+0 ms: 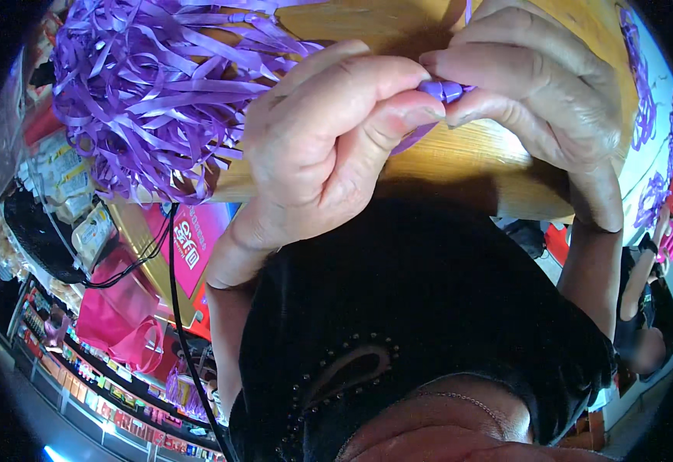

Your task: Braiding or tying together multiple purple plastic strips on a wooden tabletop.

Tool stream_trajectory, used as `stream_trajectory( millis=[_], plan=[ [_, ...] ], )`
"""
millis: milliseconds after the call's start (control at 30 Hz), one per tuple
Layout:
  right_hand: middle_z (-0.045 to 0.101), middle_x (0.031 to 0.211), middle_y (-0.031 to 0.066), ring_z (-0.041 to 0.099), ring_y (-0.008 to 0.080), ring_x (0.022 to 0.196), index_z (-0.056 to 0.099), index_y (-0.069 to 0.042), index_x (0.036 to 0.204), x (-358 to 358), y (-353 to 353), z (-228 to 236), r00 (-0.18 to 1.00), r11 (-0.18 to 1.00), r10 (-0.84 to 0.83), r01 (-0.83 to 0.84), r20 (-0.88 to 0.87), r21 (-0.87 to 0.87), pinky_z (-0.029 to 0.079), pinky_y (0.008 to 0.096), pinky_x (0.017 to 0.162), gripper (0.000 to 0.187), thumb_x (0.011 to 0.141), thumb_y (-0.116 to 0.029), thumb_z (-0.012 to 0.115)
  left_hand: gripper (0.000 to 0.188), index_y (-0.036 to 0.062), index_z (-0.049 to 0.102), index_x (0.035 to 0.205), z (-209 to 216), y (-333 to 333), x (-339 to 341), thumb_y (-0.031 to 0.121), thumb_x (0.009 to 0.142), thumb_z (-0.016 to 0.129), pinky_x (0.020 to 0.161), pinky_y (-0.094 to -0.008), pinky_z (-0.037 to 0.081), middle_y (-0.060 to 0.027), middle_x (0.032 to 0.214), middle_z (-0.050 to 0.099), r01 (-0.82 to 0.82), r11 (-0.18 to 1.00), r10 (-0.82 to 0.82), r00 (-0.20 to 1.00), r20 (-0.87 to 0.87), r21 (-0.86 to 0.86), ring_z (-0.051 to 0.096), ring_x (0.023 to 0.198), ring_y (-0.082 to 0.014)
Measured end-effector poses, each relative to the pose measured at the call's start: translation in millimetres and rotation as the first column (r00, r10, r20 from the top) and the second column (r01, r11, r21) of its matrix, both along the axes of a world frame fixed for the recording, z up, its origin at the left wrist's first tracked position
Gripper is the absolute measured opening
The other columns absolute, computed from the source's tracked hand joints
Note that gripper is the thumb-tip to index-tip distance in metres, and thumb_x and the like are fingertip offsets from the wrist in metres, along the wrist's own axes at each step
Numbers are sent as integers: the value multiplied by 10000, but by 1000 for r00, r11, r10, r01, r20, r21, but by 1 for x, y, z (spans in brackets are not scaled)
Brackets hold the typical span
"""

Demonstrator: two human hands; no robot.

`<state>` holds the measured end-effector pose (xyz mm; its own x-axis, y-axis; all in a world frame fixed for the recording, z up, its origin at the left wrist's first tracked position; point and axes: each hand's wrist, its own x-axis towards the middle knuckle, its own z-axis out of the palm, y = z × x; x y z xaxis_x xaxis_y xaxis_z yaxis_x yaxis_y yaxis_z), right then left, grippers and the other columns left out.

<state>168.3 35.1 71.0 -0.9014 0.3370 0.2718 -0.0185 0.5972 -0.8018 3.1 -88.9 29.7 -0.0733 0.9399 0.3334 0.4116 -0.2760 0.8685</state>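
Between my two hands is a purple ribbon point(442, 92), drawn into a small bunched knot or loop at the fingertips. My left hand point(325, 131) pinches it from the left between thumb and forefinger. From the right, the thumb and fingers of my right hand point(540, 85) close on the same piece, fingertips nearly touching the left ones. A strand of it hangs below the left thumb. Beside my left hand lies a big heap of loose purple ribbons point(159, 92), spilling over the near edge of the wooden table point(467, 165).
Left of the table are a pink printed box point(190, 239), plastic-wrapped goods point(67, 177) and a dark cable point(178, 308) hanging down. Stocked shelves point(113, 393) stand lower left. More purple ribbons point(644, 92) lie on a pale surface at right; another person point(641, 308) is near it.
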Motion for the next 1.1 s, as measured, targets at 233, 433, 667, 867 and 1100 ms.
stream_trajectory(
  millis=[233, 433, 667, 867, 1100],
  plan=[
    [627, 751, 111, 576, 178, 600, 661, 49, 899, -5, 22, 30, 900, 762, 269, -417, 344, 495, 446, 268, 511, 298, 641, -69, 752, 151, -16, 615, 894, -9, 5, -1, 67, 776, 662, 601, -282, 439, -95, 758, 603, 95, 992, -95, 995, -3, 86, 568, 655, -202],
    [540, 737, 76, 512, 206, 633, 607, 19, 865, -5, -6, -19, 981, 937, 182, -155, -61, 312, 396, 292, 509, 314, 618, -142, 716, 191, -21, 601, 847, -15, -2, -3, -15, 683, 700, 441, -261, 414, -80, 693, 580, 124, 970, -127, 992, 0, 208, 551, 524, -176],
    [524, 715, 85, 496, 212, 612, 603, 18, 846, -3, -10, -23, 974, 980, 194, -186, -118, 73, 389, 310, 516, 297, 649, -180, 703, 218, -41, 595, 864, -15, -1, -1, 42, 690, 697, 397, -251, 338, -87, 601, 519, 161, 929, -154, 987, -46, 333, 474, 456, -159],
    [510, 652, 81, 485, 219, 579, 588, 19, 794, -2, -11, -19, 982, 981, 191, -191, -19, -29, 393, 340, 516, 314, 697, -268, 675, 202, -14, 600, 858, -16, 2, -9, 59, 703, 707, 384, -258, 355, -67, 581, 491, 256, 876, -176, 959, -223, 409, 472, 432, -164],
    [514, 609, 83, 477, 223, 543, 564, 26, 733, -4, -17, -34, 974, 930, 221, -228, -56, -288, 369, 316, 501, 296, 729, -253, 664, 200, 19, 605, 848, -13, -10, -12, 118, 721, 725, 381, -265, 343, -49, 606, 487, 246, 893, -86, 916, -393, 377, 452, 433, -165]
  ],
)
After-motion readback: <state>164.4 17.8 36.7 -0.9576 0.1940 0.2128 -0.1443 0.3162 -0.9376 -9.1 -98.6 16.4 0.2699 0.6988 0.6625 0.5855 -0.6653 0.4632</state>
